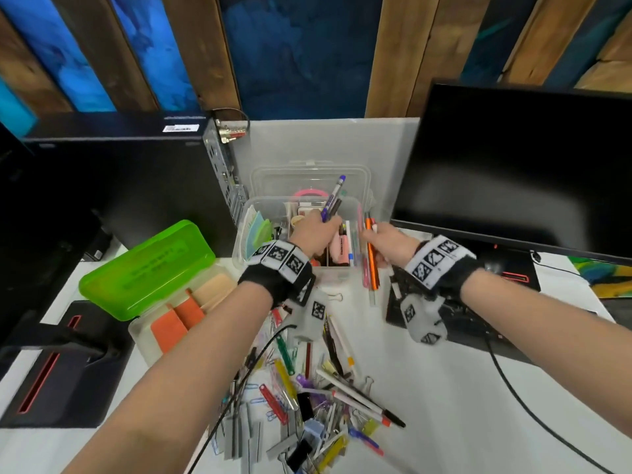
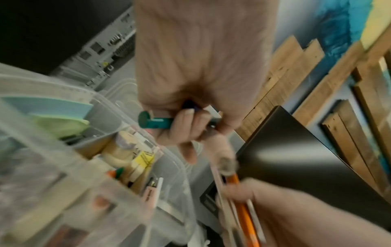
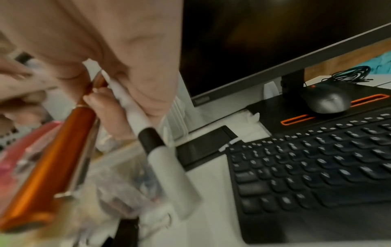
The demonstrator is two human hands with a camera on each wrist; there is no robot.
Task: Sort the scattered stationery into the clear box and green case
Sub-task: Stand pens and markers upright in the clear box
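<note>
The clear box [image 1: 241,241] stands at the middle back of the desk with notes, tape and pens inside. My left hand [image 1: 316,230] is over it and grips a few pens [image 1: 332,196], a blue one sticking up; the left wrist view shows a teal pen [image 2: 157,122] in its curled fingers. My right hand [image 1: 390,242], at the box's right edge, holds a bundle of pens with an orange pen [image 1: 372,265] and a white marker [image 3: 135,107]. The green case [image 1: 150,268] lies open at the left with orange and beige pads. Scattered stationery [image 1: 307,405] covers the near desk.
A black computer tower [image 1: 119,179] stands at the left, and a monitor [image 1: 513,172] at the right. Below the monitor sit a keyboard [image 3: 306,158] and a mouse [image 3: 327,100]. A black cable [image 1: 519,405] crosses the white desk near the pile.
</note>
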